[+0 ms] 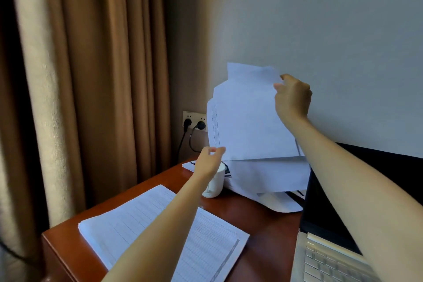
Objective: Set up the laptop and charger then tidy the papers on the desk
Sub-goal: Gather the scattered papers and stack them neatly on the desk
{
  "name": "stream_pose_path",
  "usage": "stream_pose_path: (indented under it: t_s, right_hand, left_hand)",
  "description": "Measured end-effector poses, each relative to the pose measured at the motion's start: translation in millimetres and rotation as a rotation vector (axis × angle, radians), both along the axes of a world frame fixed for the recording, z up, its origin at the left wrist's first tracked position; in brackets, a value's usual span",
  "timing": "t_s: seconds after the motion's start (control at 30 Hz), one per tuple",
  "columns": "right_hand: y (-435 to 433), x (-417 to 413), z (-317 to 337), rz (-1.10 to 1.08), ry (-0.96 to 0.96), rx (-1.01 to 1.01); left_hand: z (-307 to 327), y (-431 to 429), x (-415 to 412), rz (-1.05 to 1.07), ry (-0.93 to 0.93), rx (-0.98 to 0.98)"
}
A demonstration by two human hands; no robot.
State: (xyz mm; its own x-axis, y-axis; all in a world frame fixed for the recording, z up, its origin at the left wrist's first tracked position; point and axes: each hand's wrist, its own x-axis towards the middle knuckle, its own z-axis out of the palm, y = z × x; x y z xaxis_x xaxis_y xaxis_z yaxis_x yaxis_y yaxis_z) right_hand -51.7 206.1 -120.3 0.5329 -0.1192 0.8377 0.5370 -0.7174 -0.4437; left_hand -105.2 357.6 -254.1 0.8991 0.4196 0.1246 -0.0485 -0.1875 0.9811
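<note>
A sheaf of white papers [247, 117] is held upright above the desk's far side. My right hand [293, 96] pinches its top right corner. My left hand [209, 160] pinches the bottom left corner. More loose sheets [270, 178] lie folded under the raised sheaf. A flat stack of printed papers [128, 226] rests on the near left of the wooden desk [263, 224]. An open laptop [325, 256] sits at the bottom right, its dark screen partly hidden by my right arm. Two black plugs sit in the wall socket [194, 119].
A white mug [215, 185] stands on the desk just under my left wrist. Brown curtains [91, 75] hang at the left, beside the desk's edge. A pale wall [320, 18] rises behind the desk. Black cables drop from the socket.
</note>
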Motion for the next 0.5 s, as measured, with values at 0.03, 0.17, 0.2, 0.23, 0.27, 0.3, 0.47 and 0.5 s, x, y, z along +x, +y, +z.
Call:
stream_pose_path:
  t_s: [0.03,0.17,0.2,0.23,0.27,0.3,0.47,0.5]
  right_hand:
    - [2.1,-4.1,-1.9,0.004,-0.025,-0.033]
    - [11.1,-25.0,-17.6,0.065,-0.254,-0.143]
    - [13.5,-30.3,-22.0,0.078,-0.297,-0.163]
    - [15.5,-35.7,-26.2,0.091,-0.325,-0.174]
    - [17.3,-41.0,-30.2,0.118,-0.342,-0.183]
    - [19.2,-47.2,-34.3,0.163,-0.350,-0.195]
    - [28.4,-92.2,-73.0,0.388,-0.309,-0.146]
    - [30.7,-102.8,-85.3,0.416,-0.299,-0.132]
  left_hand:
    - [8.0,-3.6,-4.3,-0.054,0.000,-0.112]
    - [32.0,-11.8,-25.4,-0.217,-0.024,-0.412]
    - [35.3,-12.3,-30.1,-0.235,-0.031,-0.460]
    - [38.4,-12.4,-35.1,-0.247,-0.036,-0.506]
    - [40.6,-11.8,-39.6,-0.251,-0.042,-0.548]
    - [42.3,-10.9,-45.2,-0.248,-0.050,-0.587]
    - [30.6,0.6,-72.1,-0.187,-0.073,-0.722]
    - [24.1,3.2,-78.7,-0.181,-0.075,-0.741]
